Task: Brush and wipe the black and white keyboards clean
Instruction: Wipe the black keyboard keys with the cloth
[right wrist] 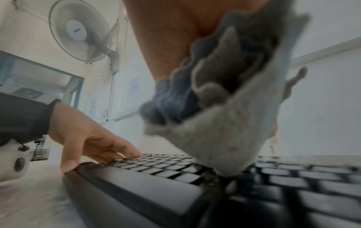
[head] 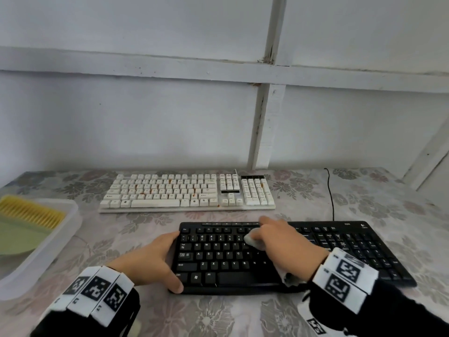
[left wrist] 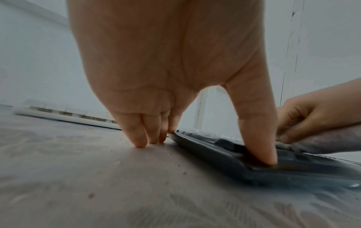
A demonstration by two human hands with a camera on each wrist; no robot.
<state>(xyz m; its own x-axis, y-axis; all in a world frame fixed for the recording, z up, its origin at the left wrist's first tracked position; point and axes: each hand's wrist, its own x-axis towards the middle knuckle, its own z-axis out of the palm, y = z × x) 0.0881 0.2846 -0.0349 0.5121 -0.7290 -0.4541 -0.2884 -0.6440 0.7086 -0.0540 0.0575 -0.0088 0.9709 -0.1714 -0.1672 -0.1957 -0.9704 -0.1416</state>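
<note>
- Floral-patterned cloth covers the worktop (head: 364, 205), which carries both keyboards and stands against a white panelled wall (head: 145, 117).
- Black plastic keyboard (head: 352, 249) lies nearest the person, angled slightly, its thin black cable (head: 331, 190) running back toward the wall.
- White plastic keyboard (head: 187, 192) sits just behind it, apart from it — orange-brown stains show among its keys.
- Translucent plastic tray (head: 60, 239) at the left edge holds a pale green dustpan-like piece (head: 19, 235) and a yellow-bristled brush (head: 31, 211).
- Left hand (head: 150, 261) braces the black keyboard's left end: thumb on its front corner, fingers straight along its left side, tips down on the cloth.
- Right hand (head: 284, 242) grips a crumpled grey-white cloth (head: 252, 238) — fingers curled round it, pressing it onto the upper key rows, image blurred.
</note>
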